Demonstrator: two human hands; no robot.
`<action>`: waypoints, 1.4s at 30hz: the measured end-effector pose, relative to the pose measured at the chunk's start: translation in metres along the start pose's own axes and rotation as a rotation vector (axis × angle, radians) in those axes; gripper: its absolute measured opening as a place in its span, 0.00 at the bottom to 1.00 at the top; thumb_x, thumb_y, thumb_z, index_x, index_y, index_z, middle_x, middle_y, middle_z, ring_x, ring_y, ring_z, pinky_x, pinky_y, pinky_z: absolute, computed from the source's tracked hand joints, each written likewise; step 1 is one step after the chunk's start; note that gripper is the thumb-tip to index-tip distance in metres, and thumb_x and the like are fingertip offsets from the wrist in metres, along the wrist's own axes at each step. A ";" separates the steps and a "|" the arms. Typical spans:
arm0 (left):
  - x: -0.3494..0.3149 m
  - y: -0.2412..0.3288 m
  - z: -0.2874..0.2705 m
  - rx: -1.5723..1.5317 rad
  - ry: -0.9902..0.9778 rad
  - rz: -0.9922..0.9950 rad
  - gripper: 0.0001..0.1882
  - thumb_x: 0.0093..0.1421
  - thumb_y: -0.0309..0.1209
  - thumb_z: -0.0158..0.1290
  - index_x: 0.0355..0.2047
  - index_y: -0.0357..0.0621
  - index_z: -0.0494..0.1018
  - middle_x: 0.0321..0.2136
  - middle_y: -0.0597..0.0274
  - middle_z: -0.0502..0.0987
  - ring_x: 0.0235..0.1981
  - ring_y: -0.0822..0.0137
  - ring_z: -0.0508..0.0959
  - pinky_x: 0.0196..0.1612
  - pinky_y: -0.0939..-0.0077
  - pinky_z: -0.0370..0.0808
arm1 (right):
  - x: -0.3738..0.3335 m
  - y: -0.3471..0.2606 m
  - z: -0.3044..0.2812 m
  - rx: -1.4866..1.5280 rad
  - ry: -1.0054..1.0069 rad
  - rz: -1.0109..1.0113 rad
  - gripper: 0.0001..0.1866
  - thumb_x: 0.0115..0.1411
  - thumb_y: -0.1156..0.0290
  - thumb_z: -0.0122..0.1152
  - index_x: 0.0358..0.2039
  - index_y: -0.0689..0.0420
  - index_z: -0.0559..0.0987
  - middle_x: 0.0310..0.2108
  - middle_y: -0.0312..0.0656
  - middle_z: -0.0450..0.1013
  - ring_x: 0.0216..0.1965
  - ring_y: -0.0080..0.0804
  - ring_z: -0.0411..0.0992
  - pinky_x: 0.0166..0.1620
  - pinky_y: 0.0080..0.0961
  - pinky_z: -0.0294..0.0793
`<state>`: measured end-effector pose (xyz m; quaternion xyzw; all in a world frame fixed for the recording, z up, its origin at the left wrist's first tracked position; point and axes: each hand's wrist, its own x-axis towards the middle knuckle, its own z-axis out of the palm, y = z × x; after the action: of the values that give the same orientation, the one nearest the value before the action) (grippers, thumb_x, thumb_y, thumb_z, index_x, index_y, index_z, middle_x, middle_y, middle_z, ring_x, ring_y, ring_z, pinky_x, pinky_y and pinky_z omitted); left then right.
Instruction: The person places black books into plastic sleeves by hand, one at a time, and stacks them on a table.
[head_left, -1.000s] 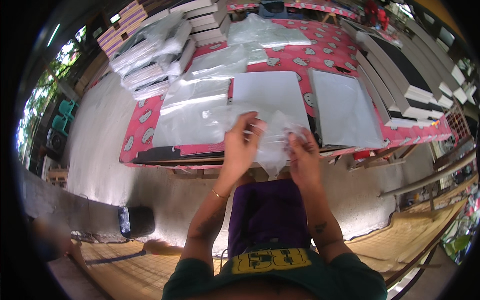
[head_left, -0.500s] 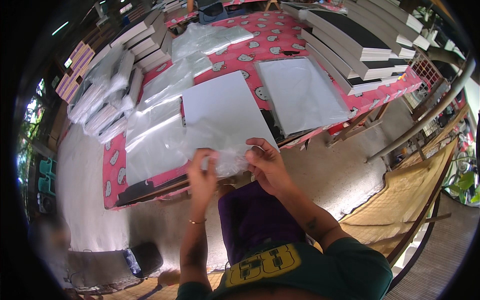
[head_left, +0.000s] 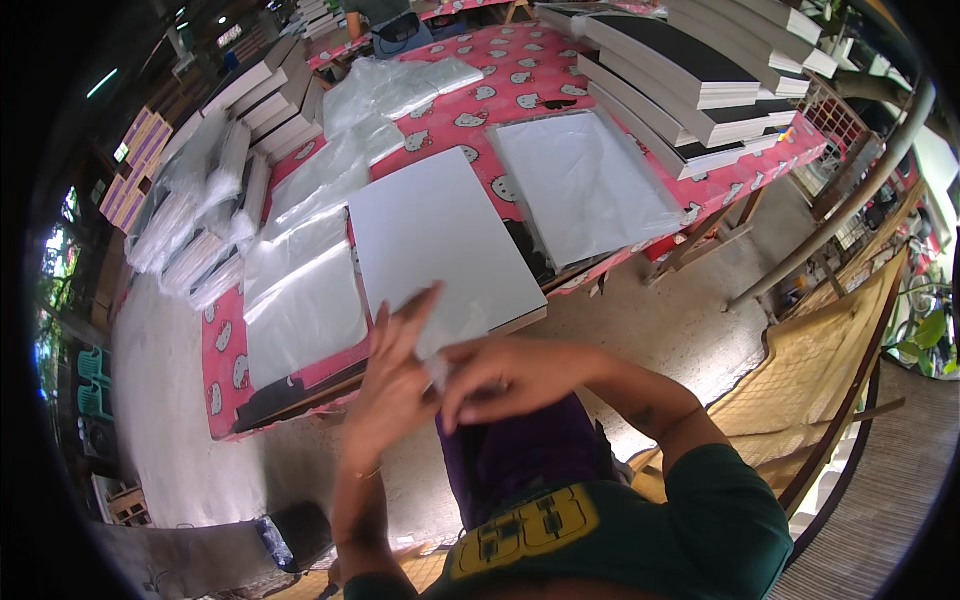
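My left hand (head_left: pixel 393 385) is over the near table edge, its fingers stretched upward and smeared by motion. Beside it my right hand (head_left: pixel 515 378) is bent across toward it, fingers curled. A small bit of crumpled clear plastic (head_left: pixel 438 373) shows between the hands, at my right fingertips; the rest of it is hidden. Just beyond my hands lies a thick book with a plain white top (head_left: pixel 440 235), its near corner at the table edge. Flat clear plastic bags (head_left: pixel 305 305) lie to its left. To its right rests a white-topped book in clear plastic (head_left: pixel 585 185).
The table has a pink patterned cloth (head_left: pixel 222 340). Stacks of thick dark-covered books stand at the right (head_left: pixel 690 65) and far left (head_left: pixel 265 95). Plastic-wrapped bundles (head_left: pixel 190 215) are piled at the left edge. Another person (head_left: pixel 385 20) is at the far side. A metal pole (head_left: pixel 850 220) slants at right.
The clear plastic that was spread between my hands over the white-topped book is bunched small. My right hand has come down and left against my left hand, uncovering the book's near corner.
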<state>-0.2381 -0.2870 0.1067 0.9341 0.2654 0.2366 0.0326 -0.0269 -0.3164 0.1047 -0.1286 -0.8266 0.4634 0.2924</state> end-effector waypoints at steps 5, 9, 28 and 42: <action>-0.002 -0.034 -0.009 0.101 -0.037 -0.416 0.13 0.52 0.35 0.59 0.32 0.37 0.77 0.35 0.44 0.73 0.33 0.50 0.76 0.55 0.52 0.65 | -0.040 0.009 -0.028 -1.103 0.407 0.684 0.17 0.58 0.55 0.56 0.36 0.56 0.80 0.34 0.45 0.70 0.39 0.45 0.73 0.42 0.37 0.71; -0.037 -0.054 -0.024 -0.284 0.223 -0.094 0.15 0.53 0.35 0.60 0.30 0.33 0.76 0.27 0.46 0.75 0.28 0.48 0.77 0.52 0.56 0.68 | -0.072 -0.006 -0.054 -0.974 0.196 0.914 0.19 0.58 0.53 0.55 0.32 0.58 0.80 0.31 0.47 0.71 0.38 0.45 0.72 0.45 0.38 0.71; -0.116 -0.049 0.037 -1.756 0.378 -0.561 0.24 0.59 0.44 0.55 0.45 0.34 0.72 0.41 0.54 0.78 0.38 0.67 0.79 0.42 0.71 0.76 | -0.104 0.086 -0.017 0.631 0.027 0.399 0.20 0.56 0.59 0.61 0.45 0.56 0.74 0.32 0.35 0.72 0.36 0.29 0.71 0.45 0.32 0.70; -0.112 -0.026 0.077 -0.888 0.521 -0.968 0.16 0.58 0.20 0.44 0.47 0.36 0.70 0.27 0.62 0.74 0.26 0.77 0.71 0.30 0.82 0.70 | -0.096 0.104 0.059 0.147 1.195 0.570 0.19 0.59 0.80 0.51 0.52 0.60 0.67 0.33 0.36 0.71 0.26 0.16 0.66 0.28 0.14 0.66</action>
<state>-0.2986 -0.3168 -0.0135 0.5223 0.5286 0.4974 0.4477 0.0075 -0.3476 -0.0417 -0.5566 -0.4222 0.4268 0.5743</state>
